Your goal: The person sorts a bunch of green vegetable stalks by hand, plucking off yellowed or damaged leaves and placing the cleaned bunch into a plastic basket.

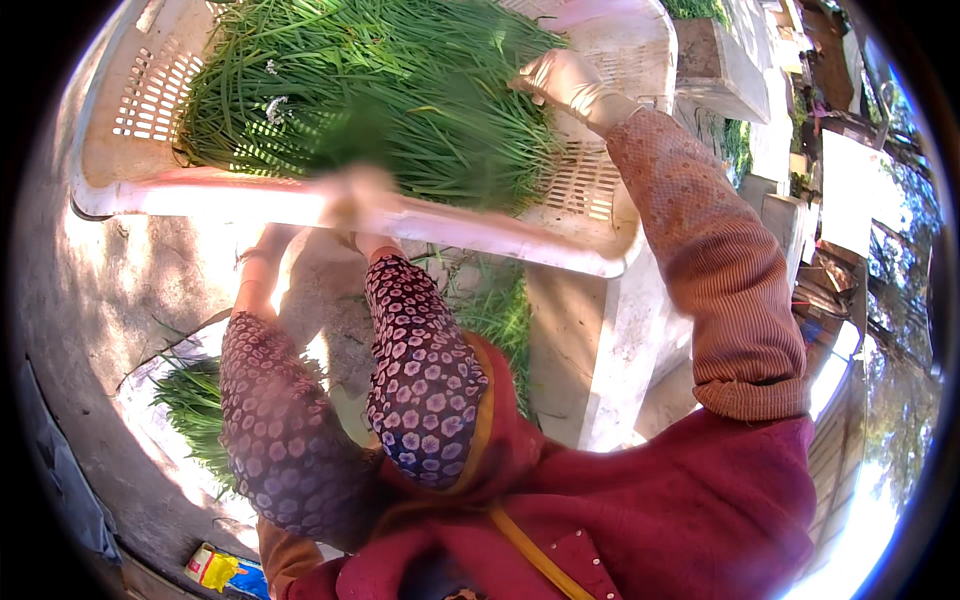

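Observation:
My right hand (566, 86), in a pale glove, reaches to the right side of a white plastic crate (154, 184). Its fingers touch the edge of a thick layer of garlic chives (360, 97) lying in the crate; whether they grip any leaves is unclear. A couple of small white flower heads (276, 111) show among the leaves. My left hand is out of view; only a brown sleeve (289, 555) on that side shows at the lower edge. A blurred pale patch (352, 195) covers part of the crate's near rim.
Concrete blocks (630, 352) stand under and beside the crate's right end. More chives (191, 409) lie on a pale sheet on the ground by my legs, and loose greens (499, 315) lie near the block. A coloured packet (225, 570) is at the lower left.

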Motion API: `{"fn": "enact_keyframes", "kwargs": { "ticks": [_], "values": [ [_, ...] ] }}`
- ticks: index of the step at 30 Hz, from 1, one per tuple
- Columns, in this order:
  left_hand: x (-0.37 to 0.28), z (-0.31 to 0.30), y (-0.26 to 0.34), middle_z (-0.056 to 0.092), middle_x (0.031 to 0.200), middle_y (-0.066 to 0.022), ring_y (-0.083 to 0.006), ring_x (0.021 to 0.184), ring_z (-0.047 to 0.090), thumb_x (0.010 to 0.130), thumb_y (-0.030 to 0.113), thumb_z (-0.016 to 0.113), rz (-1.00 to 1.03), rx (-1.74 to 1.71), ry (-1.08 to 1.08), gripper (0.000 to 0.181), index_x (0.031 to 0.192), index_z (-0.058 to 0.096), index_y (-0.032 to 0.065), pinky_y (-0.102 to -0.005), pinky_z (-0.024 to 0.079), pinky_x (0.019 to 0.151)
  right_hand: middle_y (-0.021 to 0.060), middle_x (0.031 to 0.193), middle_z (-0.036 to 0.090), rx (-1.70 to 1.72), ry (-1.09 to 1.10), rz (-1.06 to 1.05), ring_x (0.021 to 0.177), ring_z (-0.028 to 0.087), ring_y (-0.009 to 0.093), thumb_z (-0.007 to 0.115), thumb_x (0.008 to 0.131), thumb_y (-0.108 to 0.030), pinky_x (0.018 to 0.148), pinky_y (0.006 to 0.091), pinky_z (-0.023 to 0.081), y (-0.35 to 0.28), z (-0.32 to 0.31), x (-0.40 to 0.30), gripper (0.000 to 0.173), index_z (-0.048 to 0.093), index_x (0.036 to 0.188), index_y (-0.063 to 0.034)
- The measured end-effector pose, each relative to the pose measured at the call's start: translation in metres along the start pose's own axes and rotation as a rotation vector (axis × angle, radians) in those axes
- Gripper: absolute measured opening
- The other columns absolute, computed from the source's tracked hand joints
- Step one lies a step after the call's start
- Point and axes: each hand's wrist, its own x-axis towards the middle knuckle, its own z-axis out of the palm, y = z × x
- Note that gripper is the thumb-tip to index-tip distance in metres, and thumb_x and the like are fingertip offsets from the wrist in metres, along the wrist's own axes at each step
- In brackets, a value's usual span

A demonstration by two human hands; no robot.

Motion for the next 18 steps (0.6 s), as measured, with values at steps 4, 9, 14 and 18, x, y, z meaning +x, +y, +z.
{"fn": "enact_keyframes", "kwargs": {
  "ticks": [4,9,14,18],
  "values": [
    [0.022,-0.001,0.001,0.059,0.131,-0.0082,-0.0295,0.135,0.039,0.087,0.015,0.054,0.032,0.006,-0.035,0.039,0.125,0.06,0.0107,-0.0407,0.036,0.107,0.0128,0.109,0.068,-0.239,-0.082,-0.004,0.097,0.066,0.026,0.07,0.08,-0.044,0.085,0.0381,0.051,0.033,0.015,-0.052,0.053,0.059,0.127,-0.0215],
    [0.004,-0.018,-0.011,0.058,0.131,-0.0086,-0.0283,0.135,0.038,0.089,0.013,0.053,-0.028,0.043,-0.062,0.037,0.125,0.061,0.0094,-0.0398,0.034,0.109,0.0245,0.137,0.049,-0.244,-0.044,0.145,0.124,0.051,0.036,0.082,0.063,-0.054,0.102,0.0408,0.042,0.044,0.074,-0.044,0.121,0.013,0.153,-0.0108],
    [0.005,-0.041,-0.02,0.058,0.131,-0.009,-0.0271,0.136,0.037,0.09,0.012,0.052,-0.035,0.046,-0.095,0.036,0.124,0.061,0.0081,-0.0389,0.032,0.11,0.0226,0.142,0.044,-0.343,-0.12,0.349,0.129,0.047,0.033,0.09,0.058,-0.039,0.106,0.0402,0.039,0.035,0.11,-0.037,0.137,-0.004,0.153,-0.0078],
    [-0.006,-0.068,-0.025,0.058,0.131,-0.0093,-0.0261,0.136,0.037,0.091,0.011,0.051,-0.07,0.028,-0.088,0.034,0.124,0.061,0.007,-0.0382,0.031,0.111,0.0166,0.123,0.061,-0.289,-0.09,0.32,0.112,0.059,0.031,0.086,0.063,-0.041,0.094,0.0397,0.047,0.019,0.115,-0.031,0.115,0.017,0.148,-0.0078]
  ]
}}
